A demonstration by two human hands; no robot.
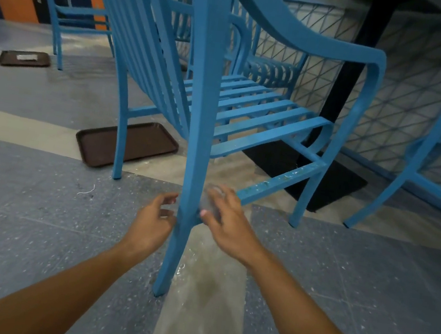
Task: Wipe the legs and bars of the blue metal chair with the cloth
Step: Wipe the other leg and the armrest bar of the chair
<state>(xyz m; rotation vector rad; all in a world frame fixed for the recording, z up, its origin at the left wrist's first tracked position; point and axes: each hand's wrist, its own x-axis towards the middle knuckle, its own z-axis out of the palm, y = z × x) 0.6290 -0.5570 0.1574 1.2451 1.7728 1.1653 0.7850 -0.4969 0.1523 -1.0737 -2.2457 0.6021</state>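
The blue metal chair (249,109) stands in front of me, its near rear leg (194,163) running down the middle of the view. My right hand (225,219) holds a small grey cloth (211,200), blurred, against the right side of this leg where the lower side bar (282,180) joins it. The cloth sits between my thumb and fingers. My left hand (155,215) is at the left side of the same leg, fingers loosely curled, fingertips at the leg's edge and nothing in it. The side bar shows pale specks and chipped paint.
Two brown trays lie on the floor: one (127,143) under the chair's left side, one (24,59) further back left. A black table post and base (332,178) stand behind the chair. More blue chairs are at the right (434,155) and back left (66,12).
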